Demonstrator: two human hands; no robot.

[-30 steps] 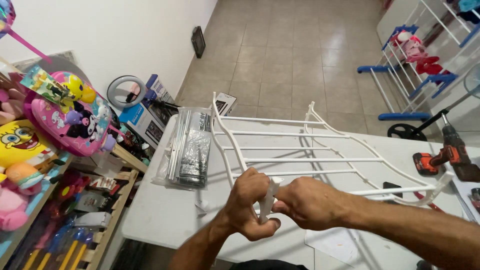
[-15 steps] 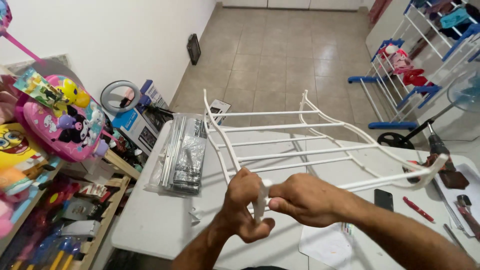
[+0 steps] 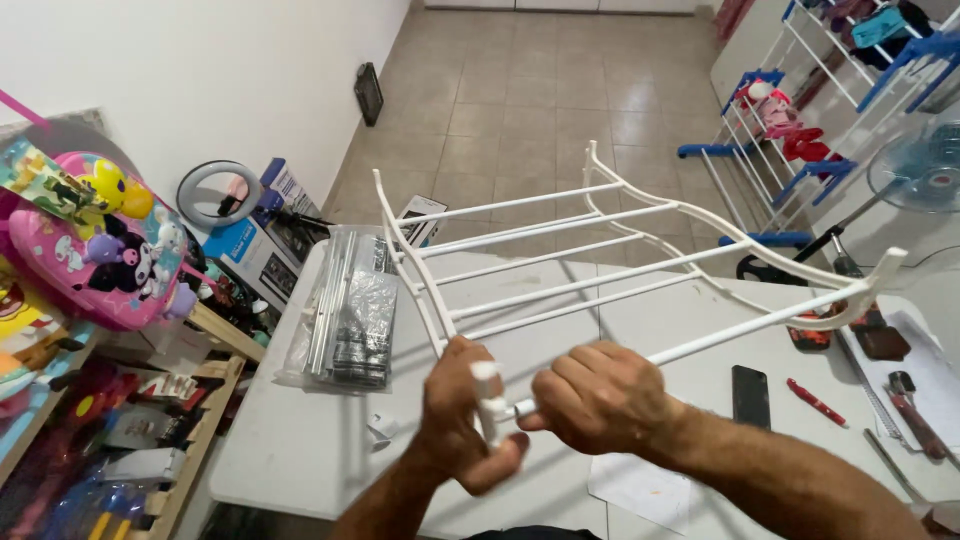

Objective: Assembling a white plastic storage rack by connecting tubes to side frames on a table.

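Note:
I hold a white plastic rack frame [image 3: 560, 265] with several parallel rods tilted above a white table [image 3: 290, 450]. My left hand [image 3: 460, 420] is wrapped around the near end of the frame's left side rail. My right hand [image 3: 600, 395] grips the nearest white rod [image 3: 760, 325] right where it meets that rail. The joint itself is partly hidden by my fingers.
A clear plastic bag of parts [image 3: 345, 315] lies on the table's left. A black phone [image 3: 751, 395], a red pen [image 3: 817, 402] and hand tools [image 3: 905, 405] lie at right. Toy shelves [image 3: 110, 400] stand left; a blue-white drying rack [image 3: 800, 130] and a fan [image 3: 925, 170] stand far right.
The frame has been raised and tipped up toward the right. Both hands stay clamped at the near corner, and the view has shifted so the power drill is out of sight.

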